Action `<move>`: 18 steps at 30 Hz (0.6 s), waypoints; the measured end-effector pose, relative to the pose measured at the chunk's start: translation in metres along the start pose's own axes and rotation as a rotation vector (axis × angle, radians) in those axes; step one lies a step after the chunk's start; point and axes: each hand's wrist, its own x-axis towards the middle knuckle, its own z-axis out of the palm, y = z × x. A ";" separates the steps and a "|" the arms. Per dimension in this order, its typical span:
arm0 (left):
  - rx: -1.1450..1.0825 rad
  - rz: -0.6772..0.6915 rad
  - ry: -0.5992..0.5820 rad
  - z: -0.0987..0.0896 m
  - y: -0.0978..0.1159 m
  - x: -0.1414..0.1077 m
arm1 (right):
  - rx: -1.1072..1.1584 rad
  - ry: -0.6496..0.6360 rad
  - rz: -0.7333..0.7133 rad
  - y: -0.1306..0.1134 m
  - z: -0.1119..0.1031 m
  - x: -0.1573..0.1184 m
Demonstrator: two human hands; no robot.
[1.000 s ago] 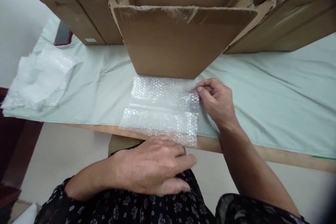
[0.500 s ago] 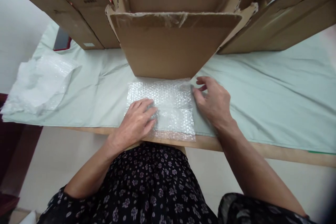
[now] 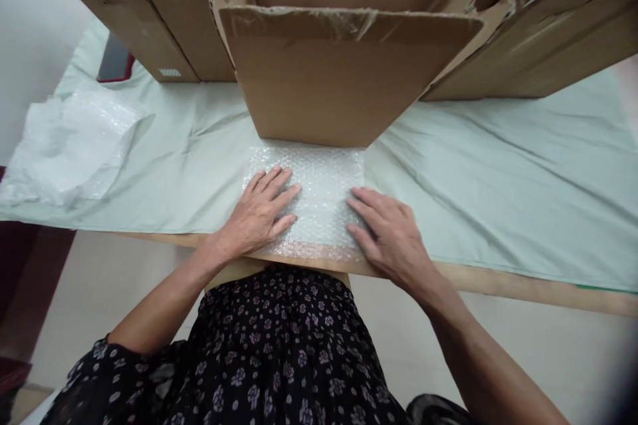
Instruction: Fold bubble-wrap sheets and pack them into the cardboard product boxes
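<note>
Left hand (image 3: 259,212) spread on bubble wrap (image 3: 323,206), right hand (image 3: 391,229) loosely spread at its right edge, cardboard box (image 3: 343,80) just beyond.

I have one sheet of bubble wrap (image 3: 323,209) in front of me, clear and glossy, its small bubbles catching light all over. It is roughly rectangular, wider from left to right than from near to far, and lies flat at the near middle of the scene on a pale green cloth (image 3: 498,179). Its near strip runs over the wooden edge (image 3: 498,282), which I can see through it. Parts of its left and right sides are hidden from me.
</note>
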 end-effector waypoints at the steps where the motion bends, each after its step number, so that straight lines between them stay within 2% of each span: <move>1: -0.023 0.004 0.025 -0.005 0.002 -0.006 | 0.020 0.033 0.006 0.006 -0.009 -0.009; 3: -0.069 0.018 0.059 -0.013 0.008 -0.018 | 0.037 0.027 -0.020 0.013 -0.026 -0.027; 5: -0.103 0.049 0.036 -0.018 0.015 -0.028 | 0.032 -0.062 -0.087 0.013 -0.036 -0.038; 8: -0.112 0.077 -0.029 -0.018 0.020 -0.034 | 0.018 -0.114 -0.140 0.008 -0.032 -0.039; 11: -0.124 0.074 -0.064 -0.020 0.019 -0.036 | 0.056 -0.023 -0.150 0.003 -0.017 -0.026; 13: -0.154 0.063 -0.112 -0.029 0.014 -0.040 | 0.164 0.066 -0.148 0.000 -0.012 -0.017; 15: -0.193 0.044 -0.176 -0.042 0.006 -0.049 | 0.333 0.131 -0.087 -0.004 -0.013 -0.012; 18: -0.268 -0.024 -0.195 -0.058 -0.007 -0.061 | 0.589 0.160 0.170 -0.009 -0.020 -0.009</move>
